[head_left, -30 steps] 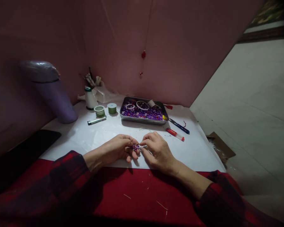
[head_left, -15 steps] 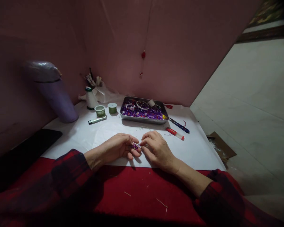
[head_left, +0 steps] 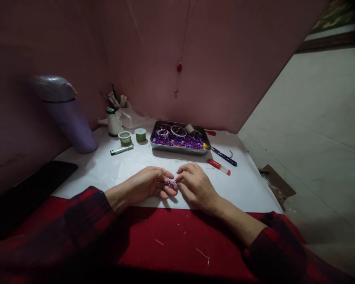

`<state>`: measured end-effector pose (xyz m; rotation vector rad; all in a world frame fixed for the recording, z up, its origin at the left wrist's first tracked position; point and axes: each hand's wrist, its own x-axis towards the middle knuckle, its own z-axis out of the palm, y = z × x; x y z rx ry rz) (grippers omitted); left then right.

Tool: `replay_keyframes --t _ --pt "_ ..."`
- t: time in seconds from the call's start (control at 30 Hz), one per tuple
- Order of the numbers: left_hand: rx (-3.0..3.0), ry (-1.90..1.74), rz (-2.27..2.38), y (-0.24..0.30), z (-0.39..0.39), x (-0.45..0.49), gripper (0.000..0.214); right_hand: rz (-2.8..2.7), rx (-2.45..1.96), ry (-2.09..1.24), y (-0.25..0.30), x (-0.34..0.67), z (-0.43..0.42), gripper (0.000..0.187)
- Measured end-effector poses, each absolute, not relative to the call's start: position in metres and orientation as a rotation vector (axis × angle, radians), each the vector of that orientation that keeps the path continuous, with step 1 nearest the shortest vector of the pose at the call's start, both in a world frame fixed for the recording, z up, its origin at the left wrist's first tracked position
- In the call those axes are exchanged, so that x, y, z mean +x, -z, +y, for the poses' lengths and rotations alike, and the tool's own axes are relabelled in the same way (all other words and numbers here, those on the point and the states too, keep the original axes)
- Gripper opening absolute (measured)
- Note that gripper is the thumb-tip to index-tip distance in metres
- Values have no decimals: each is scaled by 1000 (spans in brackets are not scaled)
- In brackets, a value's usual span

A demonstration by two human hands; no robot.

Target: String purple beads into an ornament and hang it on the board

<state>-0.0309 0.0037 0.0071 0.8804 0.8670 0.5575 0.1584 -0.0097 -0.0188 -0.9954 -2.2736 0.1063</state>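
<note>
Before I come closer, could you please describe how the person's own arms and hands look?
The left sleeve and right sleeve are red-and-dark plaid, ending above the wrists. The left hand and right hand are ungloved; no watch shows.

No Legible Lettering

No words, brands, numbers or signs are showing readably. The purple bottle [head_left: 72, 124], the thread cone [head_left: 114, 124] and the red case [head_left: 218, 167] are appearing too dim or too small for reading any print.
</note>
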Motion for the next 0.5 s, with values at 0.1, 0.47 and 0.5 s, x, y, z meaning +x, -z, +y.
replay_keyframes --t 0.1,0.47,0.5 --pt "881 -561 879 -9 3 -30 22 -2265 -995 -111 18 158 -10 10" --pt "1000 -593 855 -3 1 -30 28 -2195 -959 -150 16 158 -10 13" --pt "1033 -589 860 -2 1 -30 29 -2193 -956 -155 16 158 -10 14"
